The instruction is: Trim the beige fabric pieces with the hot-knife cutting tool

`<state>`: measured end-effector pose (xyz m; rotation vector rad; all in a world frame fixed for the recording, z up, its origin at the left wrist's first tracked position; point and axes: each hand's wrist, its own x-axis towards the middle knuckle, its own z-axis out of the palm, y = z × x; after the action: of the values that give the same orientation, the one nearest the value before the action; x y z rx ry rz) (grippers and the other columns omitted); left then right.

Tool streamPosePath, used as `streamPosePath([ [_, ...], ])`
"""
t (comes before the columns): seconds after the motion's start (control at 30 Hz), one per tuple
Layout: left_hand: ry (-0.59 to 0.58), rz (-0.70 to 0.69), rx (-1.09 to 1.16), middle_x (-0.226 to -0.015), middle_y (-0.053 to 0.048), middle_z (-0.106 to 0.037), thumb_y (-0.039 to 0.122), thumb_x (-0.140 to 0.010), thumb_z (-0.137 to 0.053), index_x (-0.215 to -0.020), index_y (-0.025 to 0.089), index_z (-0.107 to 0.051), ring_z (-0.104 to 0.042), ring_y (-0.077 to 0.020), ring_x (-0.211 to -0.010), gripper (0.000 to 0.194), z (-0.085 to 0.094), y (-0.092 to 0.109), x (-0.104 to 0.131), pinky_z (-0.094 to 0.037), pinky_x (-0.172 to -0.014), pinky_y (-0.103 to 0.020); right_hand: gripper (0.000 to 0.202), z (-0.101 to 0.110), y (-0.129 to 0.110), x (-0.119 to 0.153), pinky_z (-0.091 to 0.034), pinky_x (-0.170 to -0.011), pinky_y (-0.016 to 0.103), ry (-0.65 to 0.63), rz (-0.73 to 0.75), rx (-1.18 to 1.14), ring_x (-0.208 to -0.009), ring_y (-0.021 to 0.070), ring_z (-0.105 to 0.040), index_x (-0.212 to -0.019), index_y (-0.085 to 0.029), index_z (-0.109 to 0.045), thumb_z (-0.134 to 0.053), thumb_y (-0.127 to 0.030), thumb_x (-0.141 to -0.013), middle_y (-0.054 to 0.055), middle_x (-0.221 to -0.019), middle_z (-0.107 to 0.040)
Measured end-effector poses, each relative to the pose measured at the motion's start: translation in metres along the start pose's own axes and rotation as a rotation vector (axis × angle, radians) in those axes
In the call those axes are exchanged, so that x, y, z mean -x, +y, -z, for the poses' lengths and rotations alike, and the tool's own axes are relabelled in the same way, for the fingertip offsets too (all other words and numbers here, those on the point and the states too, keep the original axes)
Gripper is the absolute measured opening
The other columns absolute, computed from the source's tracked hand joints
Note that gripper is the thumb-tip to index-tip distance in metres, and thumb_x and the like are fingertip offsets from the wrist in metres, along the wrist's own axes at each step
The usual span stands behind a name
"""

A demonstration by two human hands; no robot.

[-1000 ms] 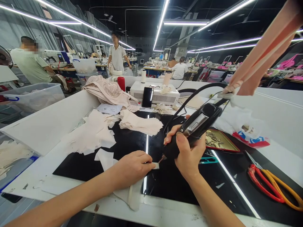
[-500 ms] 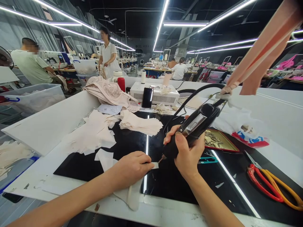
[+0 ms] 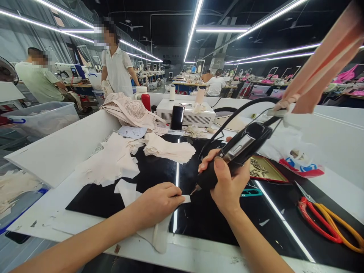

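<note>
My right hand (image 3: pixel 229 182) is wrapped round a black handheld tool (image 3: pixel 236 153), tilted with its thin metal tip pointing down and left. My left hand (image 3: pixel 163 201) pinches a pale fabric strip (image 3: pixel 186 198) over the glossy black work surface (image 3: pixel 204 223). The tool's tip is beside the strip's free end; whether they touch cannot be told. Part of a pale cloth piece (image 3: pixel 160 235) hangs below my left hand. Behind it lie a spread heap of pale fabric pieces (image 3: pixel 109 161) and a neater stack of pale pieces (image 3: pixel 167 148).
Red-and-orange-handled scissors (image 3: pixel 321 218), teal snips (image 3: pixel 251 192) and a tray (image 3: pixel 274 172) lie right. Behind are a phone (image 3: pixel 177 117), a white box (image 3: pixel 199 113) and lace bra cups (image 3: pixel 131 110). Pink cloth (image 3: pixel 327 64) hangs upper right. A person (image 3: pixel 118 68) stands beyond.
My right hand and the tool have shifted slightly right. My left hand looks almost still. The standing person has come nearer and moved left.
</note>
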<state>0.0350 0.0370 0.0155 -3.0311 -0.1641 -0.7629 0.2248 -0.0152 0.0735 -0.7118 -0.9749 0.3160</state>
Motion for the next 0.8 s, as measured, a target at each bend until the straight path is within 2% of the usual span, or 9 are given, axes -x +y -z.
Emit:
streamPosePath([
  [0.7,0.003,-0.017,-0.019,-0.102,-0.008,-0.071,0.009,-0.106,-0.05,-0.118,0.015,-0.07,-0.068,-0.0181,-0.093,0.025,-0.0015,0.0023,-0.0035,-0.064,-0.087,-0.033,0.032,0.0004,-0.0011,0.0036,-0.056,-0.053,0.028,-0.005,-0.011,0.041,-0.056,0.012,-0.064,-0.112,-0.028,-0.054,-0.077,-0.03,-0.09,-0.006,-0.083,-0.068],
  [0.8,-0.006,-0.02,-0.013,-0.103,-0.008,-0.07,0.008,-0.105,-0.051,-0.119,0.015,-0.07,-0.068,-0.0182,-0.094,0.024,-0.0001,0.0023,-0.0037,-0.064,-0.087,-0.033,0.028,0.0,-0.0014,0.0031,-0.057,-0.054,0.028,-0.003,-0.011,0.065,-0.056,0.0117,-0.064,-0.108,-0.027,-0.053,-0.075,-0.029,-0.092,-0.006,-0.084,-0.067],
])
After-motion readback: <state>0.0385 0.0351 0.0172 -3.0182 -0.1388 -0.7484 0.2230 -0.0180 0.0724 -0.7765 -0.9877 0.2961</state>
